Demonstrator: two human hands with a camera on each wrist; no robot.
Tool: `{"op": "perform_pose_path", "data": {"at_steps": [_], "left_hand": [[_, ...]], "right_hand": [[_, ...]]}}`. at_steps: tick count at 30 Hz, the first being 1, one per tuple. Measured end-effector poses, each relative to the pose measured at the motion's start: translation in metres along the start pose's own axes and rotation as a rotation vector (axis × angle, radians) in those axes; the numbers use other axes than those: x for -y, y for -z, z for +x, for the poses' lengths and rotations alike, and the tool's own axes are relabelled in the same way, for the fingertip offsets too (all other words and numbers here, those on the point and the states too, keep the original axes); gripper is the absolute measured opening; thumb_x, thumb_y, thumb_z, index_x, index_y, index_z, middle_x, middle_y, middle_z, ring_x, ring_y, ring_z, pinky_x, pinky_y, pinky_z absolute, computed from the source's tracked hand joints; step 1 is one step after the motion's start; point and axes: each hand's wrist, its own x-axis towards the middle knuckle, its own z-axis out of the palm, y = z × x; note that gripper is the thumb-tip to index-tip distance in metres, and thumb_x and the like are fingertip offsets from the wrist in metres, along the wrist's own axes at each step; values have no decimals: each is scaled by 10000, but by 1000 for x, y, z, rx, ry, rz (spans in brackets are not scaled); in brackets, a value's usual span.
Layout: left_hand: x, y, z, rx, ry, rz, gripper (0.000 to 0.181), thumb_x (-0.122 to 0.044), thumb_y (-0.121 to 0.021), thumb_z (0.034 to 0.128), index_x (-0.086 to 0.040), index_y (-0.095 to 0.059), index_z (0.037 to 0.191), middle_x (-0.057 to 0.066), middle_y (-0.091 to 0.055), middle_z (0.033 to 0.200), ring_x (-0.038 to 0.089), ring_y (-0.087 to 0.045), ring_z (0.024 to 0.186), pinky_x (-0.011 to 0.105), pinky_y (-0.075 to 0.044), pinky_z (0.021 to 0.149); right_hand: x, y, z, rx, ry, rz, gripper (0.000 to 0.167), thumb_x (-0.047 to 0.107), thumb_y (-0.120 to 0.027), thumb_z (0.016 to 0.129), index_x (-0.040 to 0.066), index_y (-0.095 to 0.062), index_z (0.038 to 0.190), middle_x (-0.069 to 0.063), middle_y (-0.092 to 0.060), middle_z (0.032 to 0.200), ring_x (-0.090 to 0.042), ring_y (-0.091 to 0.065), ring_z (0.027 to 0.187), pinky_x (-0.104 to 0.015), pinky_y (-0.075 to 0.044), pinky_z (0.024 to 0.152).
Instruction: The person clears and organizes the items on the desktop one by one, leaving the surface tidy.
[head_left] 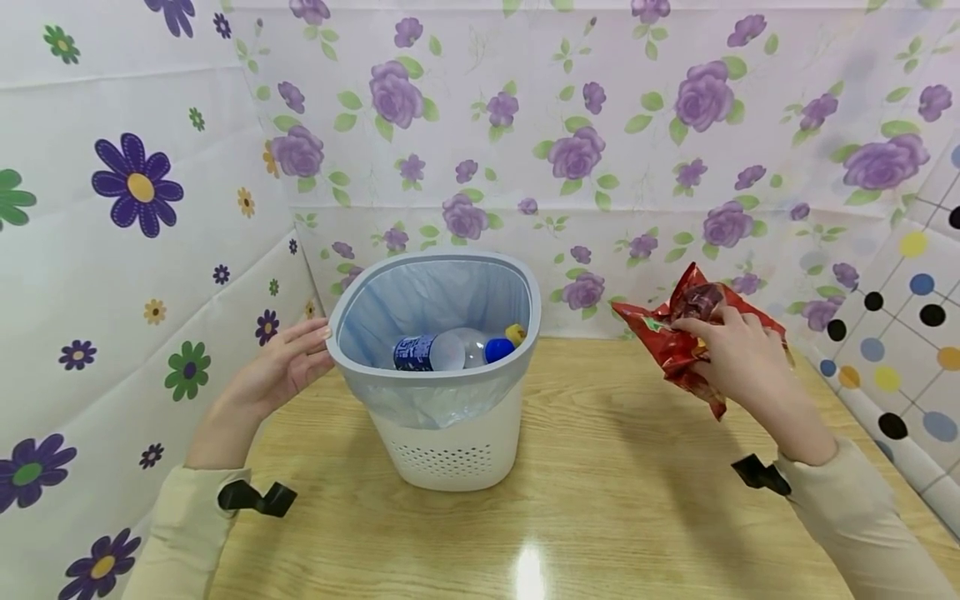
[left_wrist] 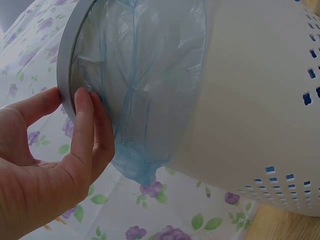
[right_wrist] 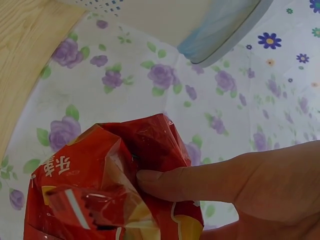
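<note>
A white trash bin [head_left: 457,458] with a grey rim stands tilted on the wooden table, lined with a thin blue plastic bag [head_left: 431,292]. Inside it lies a clear plastic bottle [head_left: 448,352] with a dark blue label. A blue cap [head_left: 498,350] and a small yellow thing [head_left: 515,334] show beside it. My left hand [head_left: 277,371] pinches the bin's rim [left_wrist: 65,75] at its left side, thumb and fingers on either side. Off to the right, my right hand [head_left: 738,354] grips a crumpled red snack bag [right_wrist: 90,165], held above the table. Its palm side is partly hidden.
The wooden table [head_left: 585,500] spreads in front of and right of the bin. Flower-printed sheeting [head_left: 480,167] rises close behind it. A daisy-patterned wall [head_left: 90,292] borders the left, and a dotted one [head_left: 900,333] the right.
</note>
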Motion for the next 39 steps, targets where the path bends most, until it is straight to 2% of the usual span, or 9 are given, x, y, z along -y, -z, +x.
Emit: {"op": "perform_pose_path", "data": {"at_steps": [6, 16, 22, 25, 30, 39], "left_hand": [[0, 0, 0, -12, 0, 11, 271, -84, -408, 1035, -128, -663, 1116, -20, -687, 1058, 95, -685, 951, 197, -574, 858], [-1, 0, -1, -2, -7, 3, 293, -73, -390, 1037, -128, -666, 1118, -18, -688, 1066, 100, -692, 958, 197, -570, 870], [-1, 0, 0, 0, -5, 4, 295, -76, -392, 1038, -134, -671, 1114, -21, -686, 1072, 99, -692, 957, 196, -569, 870], [0, 0, 0, -3, -2, 3, 298, -76, -392, 1038, -136, -675, 1110, -21, -689, 1069, 99, -694, 953, 197, -568, 872], [0, 0, 0, -12, -6, 7, 289, -75, -397, 1037, -132, -670, 1111, -20, -688, 1065, 98, -693, 950, 193, -568, 869], [1, 0, -1, -11, -10, 2, 286, -67, -394, 1036, -121, -657, 1135, -12, -677, 1080, 98, -692, 955, 184, -564, 869]], "right_hand": [[5, 3, 4, 1, 25, -1, 595, 220, -778, 823, 189, -536, 1366, -334, -441, 1301, -583, -458, 1054, -728, -432, 769], [18, 17, 10, -104, 147, -35, 575, 210, -819, 774, 204, -601, 1307, -286, -529, 1226, -518, -515, 1019, -671, -476, 761], [28, 26, 15, -106, 182, -5, 588, 225, -830, 758, 212, -612, 1303, -274, -531, 1271, -506, -512, 1060, -687, -438, 844], [34, 30, 17, -108, 187, 4, 584, 219, -831, 757, 220, -616, 1300, -264, -531, 1275, -497, -512, 1072, -681, -443, 837], [40, 38, 18, -144, 233, 18, 561, 171, -820, 767, 214, -620, 1289, -261, -550, 1233, -474, -529, 1042, -624, -476, 785], [50, 51, 21, -204, 314, 61, 549, 144, -824, 758, 209, -630, 1268, -230, -571, 1198, -454, -526, 1070, -636, -451, 868]]}}
